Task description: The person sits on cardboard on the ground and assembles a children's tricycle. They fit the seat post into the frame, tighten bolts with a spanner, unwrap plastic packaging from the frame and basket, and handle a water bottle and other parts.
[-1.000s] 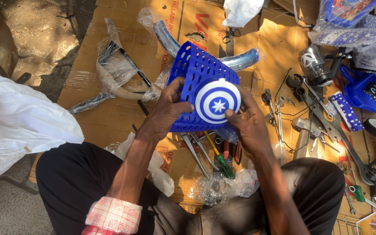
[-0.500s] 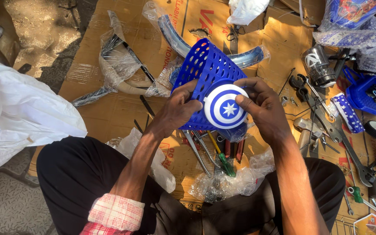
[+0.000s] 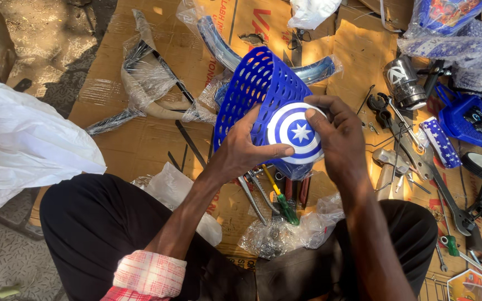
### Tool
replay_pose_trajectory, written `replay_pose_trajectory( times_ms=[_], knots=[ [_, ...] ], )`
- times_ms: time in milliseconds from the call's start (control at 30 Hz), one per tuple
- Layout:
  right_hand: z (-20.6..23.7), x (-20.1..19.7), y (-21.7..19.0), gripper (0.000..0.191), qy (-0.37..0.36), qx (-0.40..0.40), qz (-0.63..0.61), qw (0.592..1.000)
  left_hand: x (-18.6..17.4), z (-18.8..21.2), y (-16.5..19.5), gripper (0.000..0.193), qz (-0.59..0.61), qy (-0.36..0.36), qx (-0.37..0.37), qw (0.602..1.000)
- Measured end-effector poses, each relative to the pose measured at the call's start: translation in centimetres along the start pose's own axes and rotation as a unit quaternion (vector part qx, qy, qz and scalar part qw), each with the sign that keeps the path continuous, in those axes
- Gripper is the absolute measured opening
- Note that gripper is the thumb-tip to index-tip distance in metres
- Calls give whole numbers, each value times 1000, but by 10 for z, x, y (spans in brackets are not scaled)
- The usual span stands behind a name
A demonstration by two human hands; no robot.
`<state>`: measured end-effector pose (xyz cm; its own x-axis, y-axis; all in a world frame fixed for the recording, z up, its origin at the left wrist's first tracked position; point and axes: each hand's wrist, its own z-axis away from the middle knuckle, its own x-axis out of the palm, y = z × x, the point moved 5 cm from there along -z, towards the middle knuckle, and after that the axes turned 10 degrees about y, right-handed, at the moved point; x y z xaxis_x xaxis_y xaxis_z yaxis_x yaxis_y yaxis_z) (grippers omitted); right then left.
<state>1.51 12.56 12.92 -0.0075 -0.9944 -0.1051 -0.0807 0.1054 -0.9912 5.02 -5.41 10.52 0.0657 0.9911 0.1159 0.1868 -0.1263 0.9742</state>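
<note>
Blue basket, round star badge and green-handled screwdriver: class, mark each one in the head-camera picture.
Blue basket [image 3: 260, 83], head view, on its perforated side wall.
Star badge [image 3: 299, 132], head view, on the white star at its centre.
Screwdriver [image 3: 287, 210], head view, on its green handle.

Screwdriver, wrapped mudguard, cardboard

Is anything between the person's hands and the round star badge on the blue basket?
Nothing visible. The left hand and right hand both touch the star badge directly, pressing it against the blue basket.
</note>
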Motion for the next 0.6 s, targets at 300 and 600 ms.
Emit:
replay_pose_trajectory(
  times_ms=[300, 600],
  knots=[
    [12, 4, 9, 25, 46, -86, 46, 994, 0, 1, -6, 60, 8, 32, -5, 999],
    [8, 11, 64, 25, 42, 20, -145, 988, -2, 0, -27, 45, 12, 70, -31, 997]
  ],
)
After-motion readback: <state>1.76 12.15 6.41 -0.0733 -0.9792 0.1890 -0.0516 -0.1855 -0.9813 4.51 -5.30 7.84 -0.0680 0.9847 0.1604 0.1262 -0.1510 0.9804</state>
